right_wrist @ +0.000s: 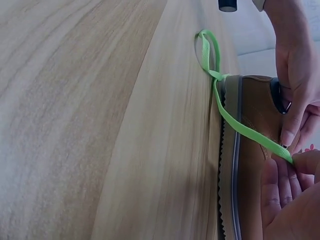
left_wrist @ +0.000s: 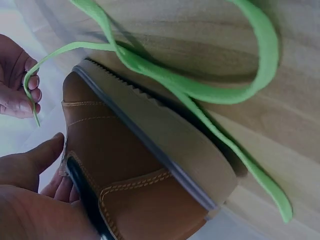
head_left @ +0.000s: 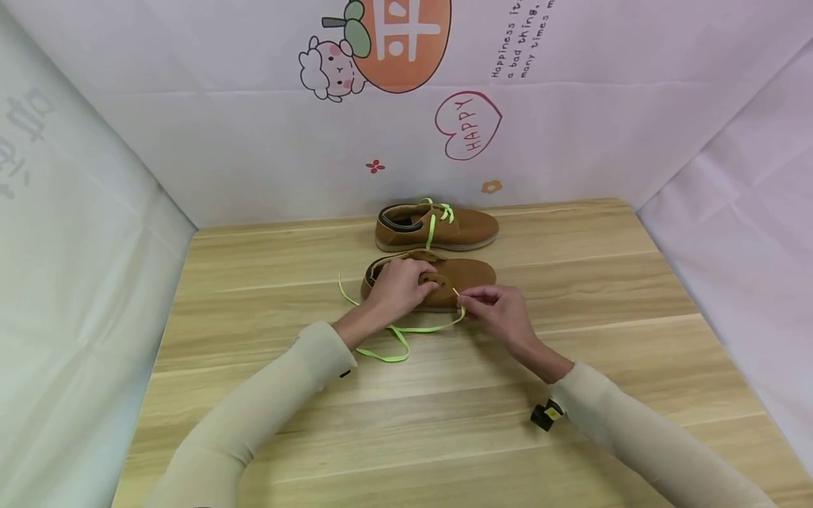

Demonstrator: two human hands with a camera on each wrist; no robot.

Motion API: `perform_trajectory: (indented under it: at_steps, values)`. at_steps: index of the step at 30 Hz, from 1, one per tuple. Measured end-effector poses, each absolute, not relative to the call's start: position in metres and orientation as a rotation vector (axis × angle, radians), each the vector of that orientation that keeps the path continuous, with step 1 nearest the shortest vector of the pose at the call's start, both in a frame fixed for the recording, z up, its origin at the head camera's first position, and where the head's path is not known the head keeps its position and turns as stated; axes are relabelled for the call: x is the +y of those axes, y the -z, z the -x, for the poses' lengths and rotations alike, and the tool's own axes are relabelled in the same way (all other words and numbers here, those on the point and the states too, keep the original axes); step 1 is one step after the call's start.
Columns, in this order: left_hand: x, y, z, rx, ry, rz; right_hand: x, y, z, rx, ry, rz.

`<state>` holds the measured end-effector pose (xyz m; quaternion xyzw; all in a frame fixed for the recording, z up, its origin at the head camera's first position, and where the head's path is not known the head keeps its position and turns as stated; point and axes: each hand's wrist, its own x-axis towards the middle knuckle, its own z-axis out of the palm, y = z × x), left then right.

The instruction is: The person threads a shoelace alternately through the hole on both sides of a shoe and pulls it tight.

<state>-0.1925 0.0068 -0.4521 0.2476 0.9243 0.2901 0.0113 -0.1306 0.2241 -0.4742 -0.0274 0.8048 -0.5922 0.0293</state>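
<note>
A brown shoe [head_left: 470, 275] stands on the table, its toe to the right. My left hand [head_left: 401, 283] grips the shoe at its opening; the thumb lies by the flap with the eyelets [head_left: 435, 280], and some fingers are hidden inside. Near the front of that flap, my right hand [head_left: 498, 310] pinches a bright green shoelace [head_left: 424, 329] close to its end. The short tip sticks out past the fingertips toward the shoe. From there the lace [left_wrist: 200, 92] runs down to the table and loops beside the sole [left_wrist: 165, 150].
Behind stands a second brown shoe [head_left: 478, 227], laced in green with a bow on top. White printed cloth [head_left: 267, 155] closes off the back and sides of the wood-grain table [head_left: 419, 430]. A small black device [head_left: 545, 415] is at the right sleeve.
</note>
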Motion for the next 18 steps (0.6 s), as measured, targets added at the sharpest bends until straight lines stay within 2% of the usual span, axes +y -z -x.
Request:
perform_trajectory:
  at_steps: [18]
  values:
    - [0.005, 0.469, 0.187, 2.979, -1.077, -0.878, 0.214, 0.478, 0.142, 2.562, 1.694, 0.015]
